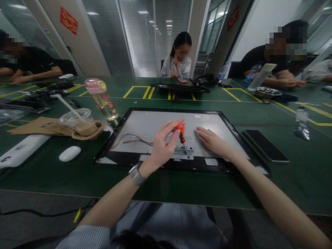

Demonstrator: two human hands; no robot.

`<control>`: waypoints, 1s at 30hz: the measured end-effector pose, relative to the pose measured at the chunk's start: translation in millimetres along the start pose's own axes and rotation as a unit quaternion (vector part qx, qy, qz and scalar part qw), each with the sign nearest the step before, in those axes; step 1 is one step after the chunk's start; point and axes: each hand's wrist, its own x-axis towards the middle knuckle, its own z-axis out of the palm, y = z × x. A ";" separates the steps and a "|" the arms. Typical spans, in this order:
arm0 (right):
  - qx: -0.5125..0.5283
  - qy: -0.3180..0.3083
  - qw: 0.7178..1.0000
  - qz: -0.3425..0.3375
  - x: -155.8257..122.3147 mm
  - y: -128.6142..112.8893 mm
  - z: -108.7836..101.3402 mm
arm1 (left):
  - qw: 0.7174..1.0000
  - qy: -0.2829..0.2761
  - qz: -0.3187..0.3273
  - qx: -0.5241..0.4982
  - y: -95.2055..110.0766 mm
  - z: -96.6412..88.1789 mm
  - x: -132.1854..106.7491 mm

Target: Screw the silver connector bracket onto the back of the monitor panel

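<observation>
An orange-and-black screwdriver [182, 130] stands nearly upright, its tip down at a small metal bracket [190, 152] with connectors. My left hand [164, 144], a watch on its wrist, is closed about the screwdriver's handle, thumb on the near side. Flat on the grey metal back of a black-framed display panel [168, 119] rests my right hand [214, 141], its fingers stretched out and holding nothing. Thin coloured wires [137, 139] run across the panel to the left of the bracket, partly behind my left hand.
Left of the panel are a pink-lidded bottle [102, 100], an iced drink cup [77, 121] in a cardboard holder and a white mouse [70, 153]. A black phone [265, 145] lies to the right. Across the green table, a dark panel [180, 89] lies before a seated person; others sit at both sides.
</observation>
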 end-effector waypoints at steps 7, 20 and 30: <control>-0.005 0.003 1.000 -0.014 -0.7 0.9 -0.2 | 0.996 0.060 0.027 0.053 -5.5 0.4 0.5; -0.016 -0.004 1.000 -0.015 0.3 2.1 1.4 | 0.996 0.030 0.054 0.065 -2.0 2.1 -0.7; -0.005 -0.007 1.000 -0.005 -0.5 -0.9 -1.4 | 0.997 0.044 0.024 0.055 -5.7 2.1 -1.7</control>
